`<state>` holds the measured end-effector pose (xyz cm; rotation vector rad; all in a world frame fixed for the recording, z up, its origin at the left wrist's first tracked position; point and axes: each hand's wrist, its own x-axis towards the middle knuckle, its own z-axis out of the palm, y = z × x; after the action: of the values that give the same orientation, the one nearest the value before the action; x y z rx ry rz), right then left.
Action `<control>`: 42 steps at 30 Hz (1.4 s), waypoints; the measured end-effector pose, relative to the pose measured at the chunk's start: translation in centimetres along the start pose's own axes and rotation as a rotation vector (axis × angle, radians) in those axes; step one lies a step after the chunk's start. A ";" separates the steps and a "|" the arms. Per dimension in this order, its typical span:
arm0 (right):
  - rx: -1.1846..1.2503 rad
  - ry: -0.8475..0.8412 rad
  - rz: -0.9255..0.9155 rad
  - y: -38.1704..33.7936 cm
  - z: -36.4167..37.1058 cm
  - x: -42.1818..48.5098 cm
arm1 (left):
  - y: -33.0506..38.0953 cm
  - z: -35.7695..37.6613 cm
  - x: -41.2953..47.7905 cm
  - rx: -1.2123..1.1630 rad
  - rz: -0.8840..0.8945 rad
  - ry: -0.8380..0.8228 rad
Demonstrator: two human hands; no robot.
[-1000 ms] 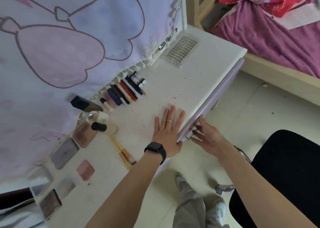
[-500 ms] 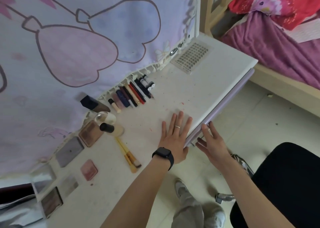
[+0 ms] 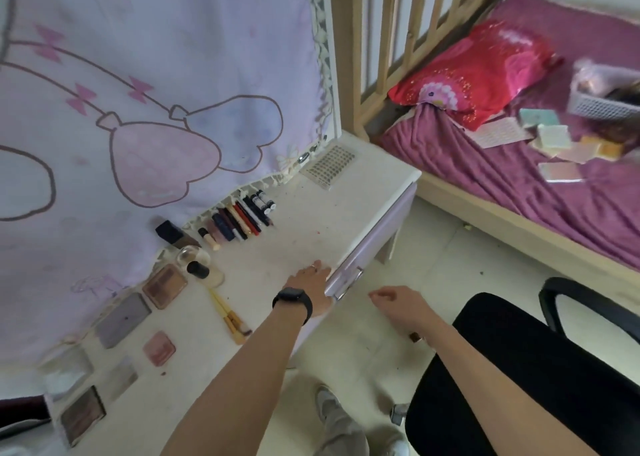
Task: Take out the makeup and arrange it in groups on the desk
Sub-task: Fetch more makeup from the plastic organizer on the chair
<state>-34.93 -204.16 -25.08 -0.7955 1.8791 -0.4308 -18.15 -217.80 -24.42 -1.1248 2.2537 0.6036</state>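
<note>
Slim plastic makeup pens and tubes (image 3: 239,218) lie rowed at the back of the white counter (image 3: 304,234): light, slick, apt to roll; I'd pinch them mid-barrel. My left grip (image 3: 309,282) rests flat there; my right grip (image 3: 394,300) hangs loosely curled, empty.

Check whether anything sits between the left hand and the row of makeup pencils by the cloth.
Nothing visible does. The left hand rests at the desk's front edge, and only bare desk top lies between it and the pencil row. The black-capped bottle and brushes lie off to its left.
</note>
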 end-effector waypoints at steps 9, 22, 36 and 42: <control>0.049 0.398 -0.149 3.7 -4.0 -19.6 | 7.4 0.4 -10.4 -0.348 0.220 0.119; 0.450 1.247 0.184 12.6 2.7 -43.3 | 23.4 3.3 -19.3 -0.230 0.882 0.024; 0.646 1.839 0.609 27.8 12.9 -68.6 | 50.6 17.3 -44.2 0.070 1.710 -0.178; 0.697 1.917 0.699 40.7 13.1 -77.2 | 62.2 27.2 -50.9 0.214 1.762 -0.246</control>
<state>-15.44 -120.68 -4.07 1.2922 2.9779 -1.5526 -36.41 -137.77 -2.93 1.2554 2.4328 0.9197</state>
